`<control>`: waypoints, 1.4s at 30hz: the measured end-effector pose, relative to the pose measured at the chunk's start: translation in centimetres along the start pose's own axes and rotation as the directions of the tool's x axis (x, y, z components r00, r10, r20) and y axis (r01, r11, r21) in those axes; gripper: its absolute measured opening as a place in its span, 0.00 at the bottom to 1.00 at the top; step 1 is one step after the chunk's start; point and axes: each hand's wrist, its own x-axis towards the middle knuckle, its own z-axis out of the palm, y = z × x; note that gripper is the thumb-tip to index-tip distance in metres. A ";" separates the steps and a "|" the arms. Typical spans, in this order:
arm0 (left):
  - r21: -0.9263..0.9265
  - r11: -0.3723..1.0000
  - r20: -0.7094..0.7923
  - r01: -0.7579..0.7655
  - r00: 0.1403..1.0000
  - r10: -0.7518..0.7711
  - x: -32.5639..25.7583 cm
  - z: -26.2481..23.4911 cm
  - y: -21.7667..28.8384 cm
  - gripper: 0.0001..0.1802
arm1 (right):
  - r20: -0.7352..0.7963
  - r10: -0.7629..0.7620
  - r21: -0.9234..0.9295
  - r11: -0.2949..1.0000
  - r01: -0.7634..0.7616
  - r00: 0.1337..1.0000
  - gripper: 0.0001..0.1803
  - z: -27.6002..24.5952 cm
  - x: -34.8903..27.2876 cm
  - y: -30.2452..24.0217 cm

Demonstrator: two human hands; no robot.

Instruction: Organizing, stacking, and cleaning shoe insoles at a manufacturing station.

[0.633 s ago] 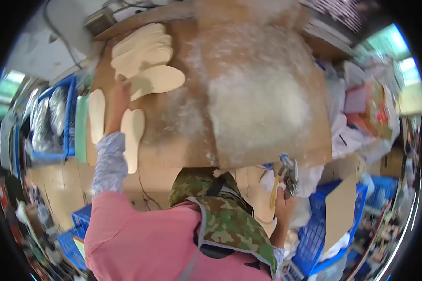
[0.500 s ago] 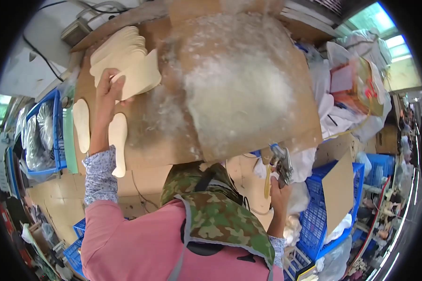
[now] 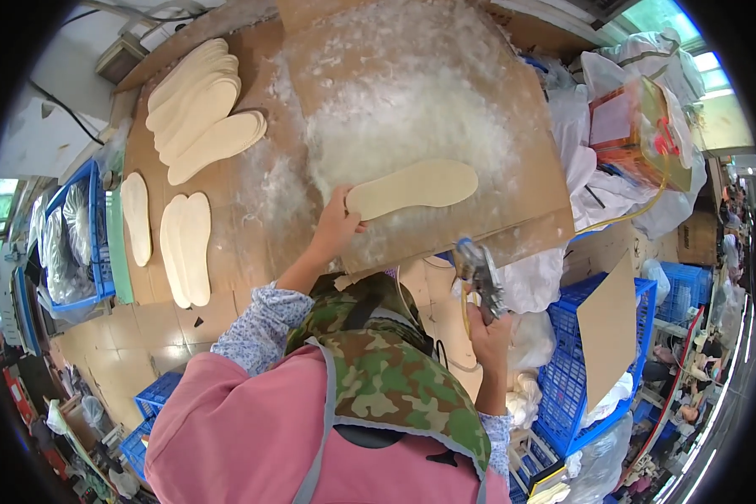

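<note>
My left hand (image 3: pixel 336 225) pinches one end of a cream shoe insole (image 3: pixel 416 186) and holds it over the whitened part of a cardboard sheet (image 3: pixel 512 181). In my right hand (image 3: pixel 489 338) is a metal spray gun (image 3: pixel 481 281) with a yellowish hose. Its blue-tipped end is near the cardboard's front edge, below the insole and apart from it. Fanned-out insoles (image 3: pixel 195 105) lie at the far left of the table. Closer to me are overlapping insoles (image 3: pixel 186 250) and a single insole (image 3: pixel 136 220) by the left edge.
White fluffy residue coats the cardboard. A blue crate (image 3: pixel 94 239) with plastic-wrapped items stands at the left. At the right are another blue crate (image 3: pixel 563 378) with a cardboard flap (image 3: pixel 609 332), white plastic bags (image 3: pixel 533 281) and an orange-and-yellow container (image 3: pixel 634 126).
My left hand has moved right from the insole pile to the whitened cardboard, now with one insole. The insoles near the left edge show more overlap. The spray gun has shifted slightly left.
</note>
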 end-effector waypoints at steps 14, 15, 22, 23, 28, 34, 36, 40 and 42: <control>-0.202 0.979 -0.027 0.007 1.000 -0.013 -0.9 -1.6 -2.6 0.24 | 0.292 -0.253 -0.012 0.963 0.268 0.922 0.11 4.1 3.0 -6.0; -0.197 0.980 -0.035 0.013 0.999 -0.020 -0.9 -1.5 -2.6 0.24 | 0.294 -0.253 -0.015 0.963 0.269 0.922 0.11 4.1 3.2 -6.2; -0.211 0.977 -0.046 0.014 0.999 -0.024 -0.6 -1.5 -2.5 0.22 | 0.186 -0.330 -0.043 0.938 0.344 0.925 0.13 3.2 4.2 -5.3; -0.213 0.977 -0.036 0.012 0.999 -0.021 -0.6 -1.3 -2.5 0.22 | 0.167 -0.324 -0.051 0.940 0.336 0.931 0.13 2.9 4.3 -5.3; -0.192 0.981 -0.058 0.031 0.997 -0.043 -0.6 -1.2 -2.0 0.21 | 0.081 -0.311 -0.123 0.940 0.319 0.947 0.12 1.8 5.3 -4.4; -0.156 0.985 -0.006 0.075 0.997 -0.076 -0.5 -1.4 -1.6 0.19 | -0.049 -0.361 -0.167 0.922 0.349 0.931 0.12 0.8 6.1 -3.3; -0.163 0.984 0.003 0.076 0.997 -0.077 -0.7 -1.5 -1.4 0.19 | -0.079 -0.369 -0.149 0.923 0.355 0.926 0.13 0.4 6.3 -2.9; -0.212 0.976 -0.009 0.050 0.999 -0.053 -0.7 -1.4 -1.4 0.17 | -0.147 -0.330 -0.177 0.936 0.304 0.932 0.13 -0.2 6.5 -1.9; -0.209 0.976 -0.003 0.057 0.998 -0.059 -0.7 -1.4 -1.1 0.17 | -0.168 -0.333 -0.181 0.936 0.303 0.928 0.12 -0.3 6.4 -1.7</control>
